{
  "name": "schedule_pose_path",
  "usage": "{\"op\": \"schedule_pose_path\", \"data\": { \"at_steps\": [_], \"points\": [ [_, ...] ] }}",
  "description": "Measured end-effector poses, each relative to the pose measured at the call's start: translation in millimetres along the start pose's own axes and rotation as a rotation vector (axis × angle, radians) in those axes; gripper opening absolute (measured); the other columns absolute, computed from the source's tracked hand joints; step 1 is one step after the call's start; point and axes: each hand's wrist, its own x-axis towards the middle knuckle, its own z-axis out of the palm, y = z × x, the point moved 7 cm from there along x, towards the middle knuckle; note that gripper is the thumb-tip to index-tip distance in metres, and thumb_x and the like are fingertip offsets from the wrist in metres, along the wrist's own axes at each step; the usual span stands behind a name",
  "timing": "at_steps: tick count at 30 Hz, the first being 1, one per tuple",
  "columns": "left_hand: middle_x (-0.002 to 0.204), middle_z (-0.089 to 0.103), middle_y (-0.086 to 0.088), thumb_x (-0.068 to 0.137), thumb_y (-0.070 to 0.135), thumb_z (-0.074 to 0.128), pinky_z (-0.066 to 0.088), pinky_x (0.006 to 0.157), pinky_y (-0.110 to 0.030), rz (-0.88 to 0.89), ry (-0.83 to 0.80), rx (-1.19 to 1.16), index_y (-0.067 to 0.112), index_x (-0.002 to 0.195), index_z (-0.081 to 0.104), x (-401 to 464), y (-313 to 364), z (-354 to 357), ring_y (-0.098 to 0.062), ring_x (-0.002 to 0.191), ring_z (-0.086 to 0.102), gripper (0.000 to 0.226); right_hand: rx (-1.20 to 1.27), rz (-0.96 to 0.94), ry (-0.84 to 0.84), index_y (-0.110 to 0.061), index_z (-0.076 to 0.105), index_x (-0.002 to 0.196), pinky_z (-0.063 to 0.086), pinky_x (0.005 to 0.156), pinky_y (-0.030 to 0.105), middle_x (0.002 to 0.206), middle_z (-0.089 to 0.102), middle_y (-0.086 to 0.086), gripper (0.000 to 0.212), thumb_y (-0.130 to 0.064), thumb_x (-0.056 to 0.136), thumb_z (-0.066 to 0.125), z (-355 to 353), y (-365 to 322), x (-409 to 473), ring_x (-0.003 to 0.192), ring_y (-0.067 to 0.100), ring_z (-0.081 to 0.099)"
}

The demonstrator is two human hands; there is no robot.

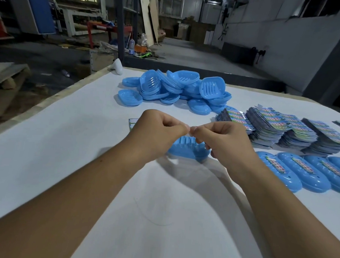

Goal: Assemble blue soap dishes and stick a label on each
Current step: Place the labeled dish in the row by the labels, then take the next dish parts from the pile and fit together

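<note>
A blue soap dish (185, 149) lies on the white table (67, 144), with its ribbed inside showing, right under my hands. My left hand (157, 132) and my right hand (223, 143) hover just above it, fingers curled, thumb and fingertips meeting in the middle. They pinch a small label between them, and the fingers hide most of it. A strip of label (131, 123) sticks out past the left side of my left hand.
A loose pile of blue dish parts (174, 88) lies at the far middle of the table. Stacks of printed labels (282, 128) stand to the right. A row of labelled dishes (303, 171) lies in front of them. The table's left edge (49, 102) runs diagonally.
</note>
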Motion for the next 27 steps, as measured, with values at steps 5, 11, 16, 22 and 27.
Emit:
{"op": "schedule_pose_path", "data": {
  "at_steps": [5, 11, 16, 22, 27],
  "points": [
    [0.06, 0.067, 0.022, 0.088, 0.031, 0.074, 0.043, 0.068, -0.024, -0.023, -0.035, -0.029, 0.025, 0.084, 0.082, 2, -3, 2, 0.01, 0.059, 0.058, 0.011, 0.043, -0.007, -0.017, -0.019, 0.078, 0.064, 0.036, 0.047, 0.013, 0.065, 0.068, -0.001, 0.019, -0.028, 0.08, 0.081, 1, -1, 0, 0.053, 0.004, 0.049],
    [0.059, 0.066, 0.023, 0.086, 0.037, 0.076, 0.041, 0.066, -0.024, -0.029, -0.042, -0.061, 0.025, 0.086, 0.082, 6, -9, 2, 0.011, 0.054, 0.056, 0.013, 0.089, -0.065, -0.085, -0.019, 0.082, 0.076, 0.039, 0.051, 0.015, 0.075, 0.074, 0.0, 0.022, -0.033, 0.091, 0.075, 5, -3, -1, 0.057, 0.007, 0.049],
    [0.067, 0.071, 0.022, 0.082, 0.04, 0.08, 0.046, 0.057, -0.016, -0.017, 0.053, -0.06, 0.026, 0.077, 0.081, 11, -12, -6, 0.012, 0.06, 0.061, 0.015, -0.034, -0.085, 0.021, -0.025, 0.08, 0.073, 0.039, 0.051, 0.017, 0.071, 0.073, 0.001, 0.024, -0.036, 0.093, 0.071, -2, -3, 2, 0.054, 0.005, 0.048],
    [0.048, 0.06, 0.019, 0.081, 0.039, 0.08, 0.036, 0.035, -0.011, -0.102, 0.107, -0.102, 0.029, 0.065, 0.079, 18, -22, -10, 0.007, 0.041, 0.05, 0.018, -0.082, 0.013, 0.081, -0.027, 0.079, 0.07, 0.034, 0.053, 0.029, 0.061, 0.063, 0.001, 0.02, -0.042, 0.083, 0.079, -12, 9, 7, 0.056, 0.014, 0.042],
    [0.044, 0.06, 0.017, 0.084, 0.031, 0.079, 0.034, 0.035, -0.01, -0.12, 0.074, -0.152, 0.021, 0.067, 0.076, 18, -25, -5, 0.003, 0.035, 0.051, 0.02, -0.079, 0.027, 0.043, -0.02, 0.078, 0.07, 0.031, 0.057, 0.036, 0.066, 0.058, 0.011, 0.022, -0.04, 0.079, 0.077, -7, 11, 8, 0.062, 0.02, 0.04]
  ]
}}
